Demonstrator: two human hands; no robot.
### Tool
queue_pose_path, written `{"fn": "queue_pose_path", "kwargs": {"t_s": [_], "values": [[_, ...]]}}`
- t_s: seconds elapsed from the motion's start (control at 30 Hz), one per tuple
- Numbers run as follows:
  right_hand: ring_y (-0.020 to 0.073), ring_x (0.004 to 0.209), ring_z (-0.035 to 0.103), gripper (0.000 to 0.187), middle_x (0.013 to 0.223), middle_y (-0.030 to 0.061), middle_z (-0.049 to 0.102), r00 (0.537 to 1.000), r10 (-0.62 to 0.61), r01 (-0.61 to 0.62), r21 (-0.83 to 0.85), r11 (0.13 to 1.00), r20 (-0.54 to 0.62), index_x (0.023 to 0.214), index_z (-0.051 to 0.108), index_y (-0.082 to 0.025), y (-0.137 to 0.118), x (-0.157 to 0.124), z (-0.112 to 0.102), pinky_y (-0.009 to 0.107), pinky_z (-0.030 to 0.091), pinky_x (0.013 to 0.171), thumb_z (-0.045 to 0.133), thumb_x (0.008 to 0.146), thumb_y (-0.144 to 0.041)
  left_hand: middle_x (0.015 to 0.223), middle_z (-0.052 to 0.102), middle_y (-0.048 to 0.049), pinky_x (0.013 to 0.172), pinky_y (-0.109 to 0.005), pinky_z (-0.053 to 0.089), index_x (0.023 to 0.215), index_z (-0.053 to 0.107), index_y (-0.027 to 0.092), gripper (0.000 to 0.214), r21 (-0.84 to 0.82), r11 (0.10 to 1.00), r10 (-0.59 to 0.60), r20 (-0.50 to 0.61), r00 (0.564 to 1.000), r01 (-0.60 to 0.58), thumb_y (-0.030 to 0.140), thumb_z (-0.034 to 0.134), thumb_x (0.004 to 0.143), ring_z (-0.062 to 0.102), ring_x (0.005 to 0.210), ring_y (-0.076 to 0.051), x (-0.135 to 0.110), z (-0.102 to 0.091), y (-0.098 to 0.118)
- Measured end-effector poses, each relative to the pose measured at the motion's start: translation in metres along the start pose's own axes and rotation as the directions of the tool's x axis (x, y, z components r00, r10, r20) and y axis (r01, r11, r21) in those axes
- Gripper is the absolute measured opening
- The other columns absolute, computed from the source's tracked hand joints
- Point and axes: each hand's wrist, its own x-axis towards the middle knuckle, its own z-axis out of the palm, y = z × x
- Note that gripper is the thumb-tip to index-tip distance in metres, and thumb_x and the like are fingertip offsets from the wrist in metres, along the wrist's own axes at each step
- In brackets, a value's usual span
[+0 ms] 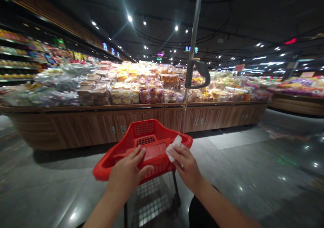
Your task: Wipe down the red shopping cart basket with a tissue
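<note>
A red plastic shopping cart (108,164) stands right in front of me, with its basket tapering away from me. My left hand (128,169) rests on the near rim at the left, fingers stretched out and the thumb apart. At the right end of the handle side, my right hand (184,162) grips a crumpled white tissue (173,148) against the red rim. Part of the tissue is hidden beneath the fingers. A flat red flap (154,150) lies between my two hands. Through the basket's grid the floor shows.
A long wooden display counter (141,115) piled with packaged bread (124,93) runs across the front. A metal pole (196,25) with a grey loop-shaped holder (198,74) rises beyond the cart. Stocked shelves (17,57) line the left; another curved counter (298,103) is at the right.
</note>
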Motion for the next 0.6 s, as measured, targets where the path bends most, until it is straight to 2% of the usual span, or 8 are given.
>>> {"fn": "queue_pose_path", "kwargs": {"t_s": [0.13,0.23,0.3,0.4,0.5,0.53,0.6], "values": [[0.0241,0.115,0.05,0.053,0.134,0.0079,0.05,0.985,-0.131,0.137,0.044,0.99,-0.114,0.132,0.049,-0.029,0.001,-0.028,0.027,0.045,0.046,0.095,0.05,0.085,-0.005,0.132,0.054,-0.0032,0.087,-0.038,0.052,0.123,0.057,0.023,0.057,-0.006,1.0,0.028,-0.007,1.0,-0.028,0.053,0.061,0.074,0.06,0.11,-0.027,0.001,0.002,-0.008],[0.0239,0.111,0.052,0.054,0.134,0.0089,0.052,0.973,-0.14,0.142,0.0,0.99,-0.185,0.131,0.05,-0.028,0.018,-0.042,0.031,0.047,0.047,0.094,0.049,0.084,-0.001,0.131,0.055,-0.0031,0.086,-0.037,0.053,0.122,0.058,0.023,0.059,-0.008,0.999,0.053,-0.022,0.998,-0.053,0.056,0.06,0.074,0.06,0.11,-0.027,0.001,0.004,-0.014],[0.0231,0.108,0.054,0.051,0.129,0.0087,0.056,0.955,-0.085,0.082,-0.024,0.996,-0.284,0.125,0.055,-0.028,0.034,-0.049,0.027,0.045,0.048,0.09,0.048,0.083,0.001,0.13,0.055,-0.0025,0.084,-0.037,0.054,0.122,0.058,0.024,0.058,-0.002,0.998,0.068,-0.029,0.997,-0.068,0.056,0.059,0.075,0.061,0.109,-0.027,0.001,0.005,-0.016],[0.0214,0.105,0.056,0.039,0.12,0.0079,0.061,0.899,0.068,-0.071,0.009,0.997,-0.433,0.107,0.063,-0.025,0.051,-0.051,0.022,0.042,0.05,0.086,0.048,0.083,0.001,0.13,0.056,-0.0026,0.082,-0.037,0.055,0.121,0.058,0.024,0.055,0.016,0.995,0.095,-0.049,0.994,-0.094,0.055,0.059,0.076,0.063,0.105,-0.027,0.002,0.006,-0.015],[0.0211,0.106,0.056,0.025,0.113,0.007,0.063,0.829,0.197,-0.194,0.061,0.979,-0.524,0.089,0.063,-0.023,0.046,-0.046,0.028,0.042,0.047,0.09,0.05,0.083,-0.002,0.128,0.057,-0.0038,0.079,-0.037,0.056,0.12,0.06,0.023,0.054,0.04,0.993,0.11,-0.083,0.99,-0.107,0.053,0.061,0.074,0.065,0.1,-0.027,0.002,0.007,-0.013],[0.021,0.107,0.056,0.024,0.113,0.0066,0.063,0.827,0.207,-0.201,0.07,0.977,-0.522,0.087,0.062,-0.022,0.04,-0.043,0.032,0.042,0.046,0.091,0.05,0.083,-0.003,0.127,0.058,-0.0042,0.078,-0.037,0.056,0.119,0.06,0.022,0.055,0.05,0.992,0.118,-0.097,0.988,-0.114,0.052,0.062,0.074,0.066,0.099,-0.027,0.001,0.008,-0.013],[0.0208,0.11,0.055,0.025,0.115,0.0055,0.063,0.871,0.175,-0.16,0.071,0.985,-0.459,0.088,0.062,-0.023,0.025,-0.039,0.043,0.042,0.045,0.093,0.049,0.082,-0.002,0.126,0.059,-0.005,0.077,-0.037,0.056,0.119,0.06,0.02,0.056,0.073,0.989,0.138,-0.124,0.983,-0.13,0.052,0.064,0.073,0.066,0.097,-0.027,-0.001,0.009,-0.013]]}}
